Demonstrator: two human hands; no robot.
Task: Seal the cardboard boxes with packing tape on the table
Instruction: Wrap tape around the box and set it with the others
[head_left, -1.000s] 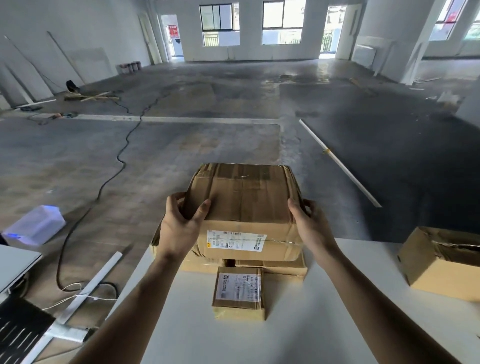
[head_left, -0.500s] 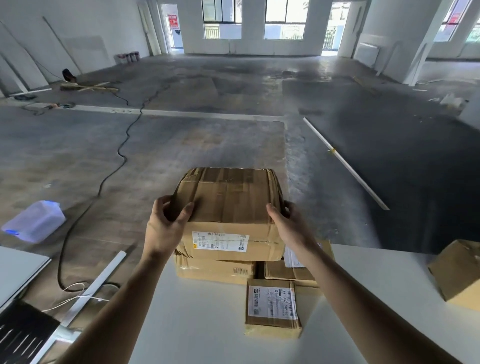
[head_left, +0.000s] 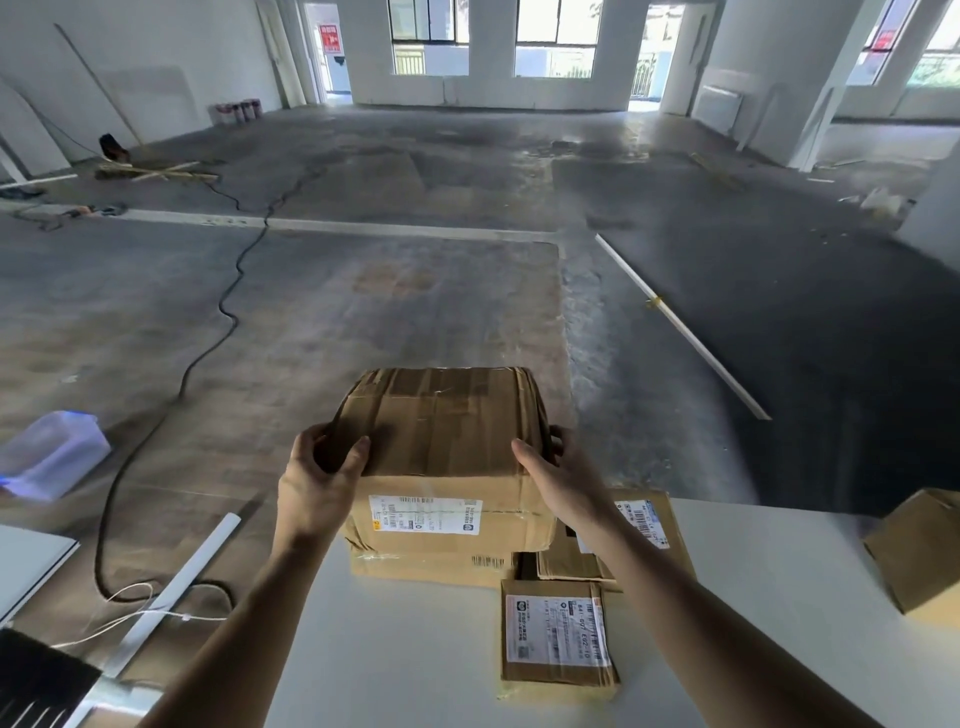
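White table (head_left: 415, 649) with scattered cardboard boxes (head_left: 556, 639)

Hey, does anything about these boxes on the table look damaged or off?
The large box gripped by the left hand and right hand looks battered: its taped top is creased and bulging, and its edges are rounded. Nothing looks spilled.

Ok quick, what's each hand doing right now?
Left hand: grips the left side of the big cardboard box.
Right hand: grips the same box's right side.
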